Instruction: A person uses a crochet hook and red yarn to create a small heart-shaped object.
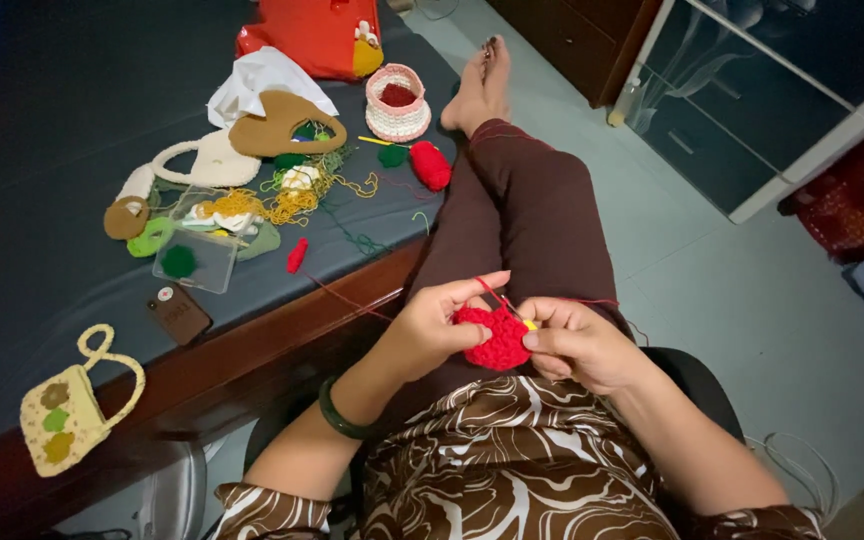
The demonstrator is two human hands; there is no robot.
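Pinching a red crochet round (pixel 497 338) over your lap, your left hand (pixel 432 325) and right hand (pixel 577 345) close on its edges; beside you, a dark bed (pixel 42 150) carries yarn scraps (pixel 282 200) above pale floor tiles (pixel 742 320).

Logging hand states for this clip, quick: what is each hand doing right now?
Left hand: closed on the red crochet piece, pinching its left edge.
Right hand: closed on the same piece, with a yellow-handled hook at its fingers.
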